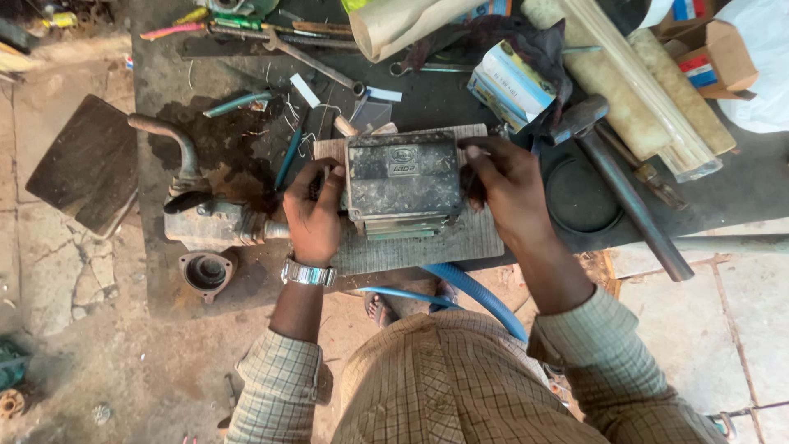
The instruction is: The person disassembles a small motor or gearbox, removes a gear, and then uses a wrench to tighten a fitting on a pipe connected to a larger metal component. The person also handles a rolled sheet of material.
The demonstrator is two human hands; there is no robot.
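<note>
Both forearms reach forward from checked sleeves, wrists bent slightly inward. The left hand (pixel 315 215), with a metal watch (pixel 308 273) at its wrist, is curled closed against the left side of a grimy grey metal box (pixel 403 177); the right hand (pixel 507 189) clasps its right side, fingers wrapped over the top corner. The box sits on one wooden board (pixel 460 242) lying on the dark surface (pixel 740 185). What the left fingers pinch beside the box is too dark to make out. One hammer (pixel 612 177) lies just right of the right hand, one blue hose (pixel 472 289) curves below the board, and one rusty pump body (pixel 215 224) stands at the left.
</note>
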